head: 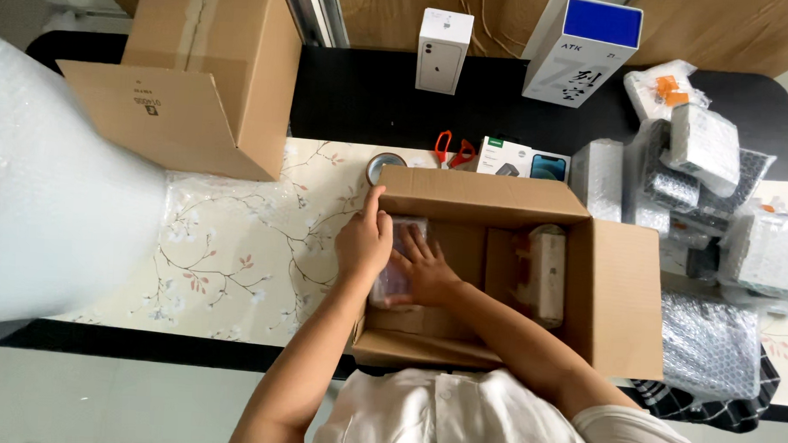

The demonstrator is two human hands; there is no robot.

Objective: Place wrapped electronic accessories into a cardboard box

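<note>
An open cardboard box point(619, 282) stands on the table in front of me. Both my hands reach into its left side. My left hand point(364, 240) rests on the box's left wall and against a bubble-wrapped package point(409, 228) lying inside. My right hand point(425, 271) lies flat on top of that package, fingers spread. A second wrapped, pale oblong package point(547, 275) stands inside the box at the right.
A large roll of bubble wrap point(54, 192) fills the left. An empty open carton point(198, 75) lies on its side behind it. Tape roll point(384, 166), red scissors point(453, 148), small product boxes point(523, 160) sit behind the box. Several wrapped parcels point(706, 171) pile up at the right.
</note>
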